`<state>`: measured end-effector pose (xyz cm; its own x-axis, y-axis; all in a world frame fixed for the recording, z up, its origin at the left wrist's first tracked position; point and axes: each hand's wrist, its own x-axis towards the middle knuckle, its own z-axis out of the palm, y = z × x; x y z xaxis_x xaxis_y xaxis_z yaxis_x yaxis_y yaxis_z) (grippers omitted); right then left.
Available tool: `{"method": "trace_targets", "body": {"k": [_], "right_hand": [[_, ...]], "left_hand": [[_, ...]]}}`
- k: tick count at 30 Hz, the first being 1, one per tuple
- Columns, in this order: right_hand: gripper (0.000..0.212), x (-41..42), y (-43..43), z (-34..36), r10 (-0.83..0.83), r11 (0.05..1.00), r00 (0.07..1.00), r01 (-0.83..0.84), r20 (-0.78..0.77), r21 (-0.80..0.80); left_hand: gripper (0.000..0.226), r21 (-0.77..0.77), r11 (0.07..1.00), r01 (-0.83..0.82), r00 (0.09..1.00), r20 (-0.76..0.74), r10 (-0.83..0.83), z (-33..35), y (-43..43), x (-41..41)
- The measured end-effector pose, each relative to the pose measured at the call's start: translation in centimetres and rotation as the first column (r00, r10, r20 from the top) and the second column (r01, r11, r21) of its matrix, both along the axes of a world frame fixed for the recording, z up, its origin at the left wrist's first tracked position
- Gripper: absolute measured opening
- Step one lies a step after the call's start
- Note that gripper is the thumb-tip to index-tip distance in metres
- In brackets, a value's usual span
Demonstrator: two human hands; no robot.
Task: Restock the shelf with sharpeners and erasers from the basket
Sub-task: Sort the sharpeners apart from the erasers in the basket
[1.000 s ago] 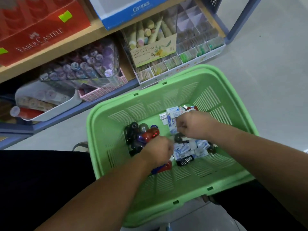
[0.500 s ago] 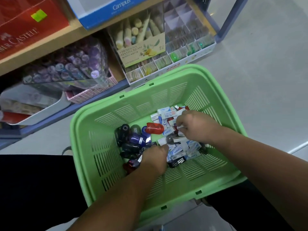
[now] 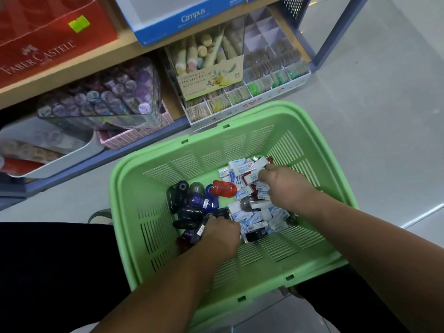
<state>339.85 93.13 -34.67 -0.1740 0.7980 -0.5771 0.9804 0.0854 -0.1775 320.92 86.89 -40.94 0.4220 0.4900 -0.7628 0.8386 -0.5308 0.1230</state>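
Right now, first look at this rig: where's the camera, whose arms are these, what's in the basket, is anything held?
There is no machine here. A person works with bare hands, and the one picture comes from a wide-angle camera worn on their head, looking forward and down, so both forearms are theirs. A green basket stands in front of them, next to a stocked shelf. Inside the basket, dark and red sharpeners are piled on the left and white-and-blue erasers on the right. The left hand reaches into the sharpeners and the right hand into the erasers. Both have curled fingers, but the view hides whether either hand actually grips a piece.
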Motion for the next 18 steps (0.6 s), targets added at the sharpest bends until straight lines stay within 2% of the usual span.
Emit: {"method": "trace_targets", "body": {"k": [3, 6, 9, 12, 16, 18], "right_hand": [[0.034, -0.5, 1.0, 1.6, 0.003, 0.999, 1.0, -0.003, 0.012, -0.052], [0.035, -0.9, 1.9, 3.0, -0.047, 0.997, 0.999, 0.046, -0.021, -0.066], [0.032, -0.9, 1.7, 3.6, -0.132, 0.988, 0.987, 0.123, -0.092, -0.091], [0.029, -0.2, 1.5, 4.3, -0.213, 0.977, 0.962, 0.206, -0.169, -0.058], [0.048, 0.1, 1.1, 4.9, -0.338, 0.938, 0.897, 0.346, -0.287, -0.023], [0.053, -0.3, 0.8, 5.1, -0.445, 0.881, 0.801, 0.472, -0.401, -0.034]], "left_hand": [[0.032, 0.014, 1.0, 0.001, 0.999, -0.045, -0.001, -0.1, -0.2, 0.2], [0.023, -0.02, 0.999, -0.042, 0.999, -0.029, 0.042, 0.4, 0.0, 0.0], [0.021, -0.052, 0.998, -0.04, 0.999, 0.024, 0.041, 1.3, 0.1, -0.6], [0.028, -0.125, 0.978, -0.169, 0.974, 0.129, 0.185, 2.7, 0.2, -1.3], [0.024, -0.083, 0.898, -0.433, 0.843, 0.316, 0.435, 5.6, 1.9, -1.5], [0.022, -0.109, 0.803, -0.586, 0.719, 0.386, 0.578, 6.4, 3.8, -0.9]]}}
